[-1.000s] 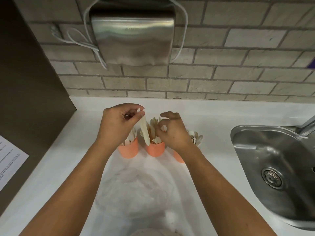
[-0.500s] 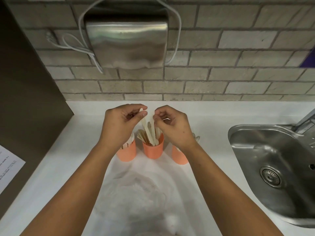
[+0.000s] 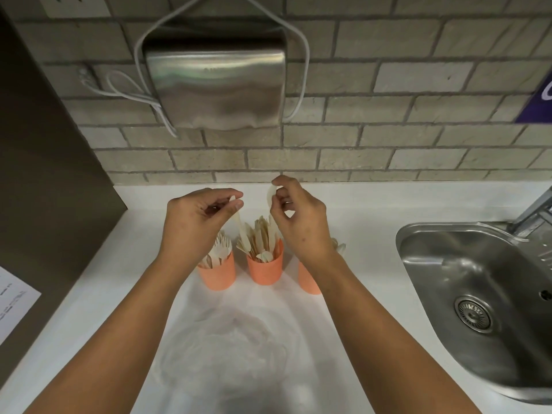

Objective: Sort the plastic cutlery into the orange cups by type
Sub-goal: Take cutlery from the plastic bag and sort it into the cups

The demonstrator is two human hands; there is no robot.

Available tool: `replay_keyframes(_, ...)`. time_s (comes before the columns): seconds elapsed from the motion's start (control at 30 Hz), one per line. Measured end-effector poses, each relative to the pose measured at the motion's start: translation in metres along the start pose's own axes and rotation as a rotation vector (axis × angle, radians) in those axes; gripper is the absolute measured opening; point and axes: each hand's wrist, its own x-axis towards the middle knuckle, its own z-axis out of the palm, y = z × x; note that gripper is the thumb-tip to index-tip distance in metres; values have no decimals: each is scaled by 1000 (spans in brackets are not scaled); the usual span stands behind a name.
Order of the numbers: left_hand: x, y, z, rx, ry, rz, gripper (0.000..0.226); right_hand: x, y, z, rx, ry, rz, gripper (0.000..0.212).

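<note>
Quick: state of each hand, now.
Left hand: pinching a pale cutlery piece.
Right hand: pinching a second cutlery piece.

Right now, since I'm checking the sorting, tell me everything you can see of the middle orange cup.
The middle orange cup is a round tumbler, matte plastic by its look, narrowing toward its base. It stands upright on the white counter, between the left cup and right cup, apart from both. It is crammed with pale cutlery on end, mostly knife-like, one spoon bowl at the rim. Above it the left hand pinches a knife, the right hand a rounded piece; neither touches the cup.
</note>
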Motion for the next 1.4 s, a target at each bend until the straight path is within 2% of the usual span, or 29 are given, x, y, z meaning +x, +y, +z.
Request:
replay_keyframes(0.17, -2, 2, 3, 23, 8, 24, 16, -17, 12, 10, -38, -98, 56, 26)
replay_keyframes(0.2, -2, 2, 4, 22, 8, 26, 16, -20, 18, 13, -81, -168, 61, 23)
replay_keyframes(0.3, -3, -2, 7, -3, -4, 4, 16, -26, 31, 14, -374, -533, 59, 17)
replay_keyframes(0.33, -3, -3, 8, 7, -11, 7, 17, -28, 32, 13, -420, -571, 39, 19)
replay_keyframes(0.43, -2, -6, 10, 76, -33, 77, 18, -29, 23, 8, -283, -376, 25, 24)
replay_keyframes(0.5, -1, -6, 12, 87, -54, 105, 19, -21, 13, 5, -140, -294, 82, 32)
replay_keyframes(0.63, 1, -2, 17, 97, -94, 154, 22, -4, -8, -3, 162, -358, 205, 36)
replay_keyframes(0.7, 2, 2, 19, 70, -94, 177, 23, -2, -12, -4, 220, -352, 222, 33)
replay_keyframes(0.87, -1, 10, 19, -40, -53, 117, 27, -5, -10, -2, 188, -207, 160, 39)
replay_keyframes(1.0, -8, 8, 15, -37, -16, 71, 23, -10, -4, 1, 142, -111, 136, 42)
replay_keyframes(1.23, -20, -4, 16, 0, -47, 11, 25, -30, 24, 22, -9, -243, 122, 33)
replay_keyframes(1.33, -22, -10, 15, 12, -50, -12, 26, -37, 34, 29, -75, -249, 108, 21)
replay_keyframes(1.4, -23, -13, 15, 14, -54, -21, 27, -38, 41, 33, -165, -323, 87, 14)
